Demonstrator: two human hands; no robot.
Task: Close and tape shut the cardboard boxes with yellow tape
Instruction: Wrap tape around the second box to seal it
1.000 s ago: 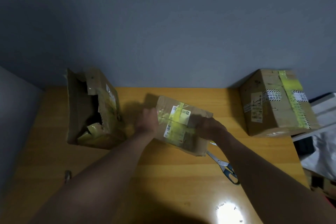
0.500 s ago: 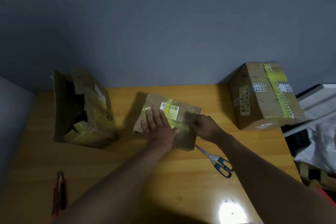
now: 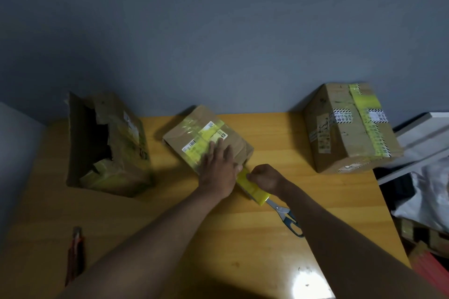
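Three boxes: middle box (image 3: 209,138) under left hand (image 3: 218,170), closed.

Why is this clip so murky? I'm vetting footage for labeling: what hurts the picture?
Head view: dim overall, the wall dull grey; a blown-out glare patch on the table near the bottom edge; wide-angle bending tilts the side boxes outward; the left hand on the middle box looks slightly motion-smeared; dark shadow inside the torn left box.

L hand (image 3: 217,170) flat, fingers straight, palm down; R hand (image 3: 263,177) curled tight, pinching; both forearms extended fwd.
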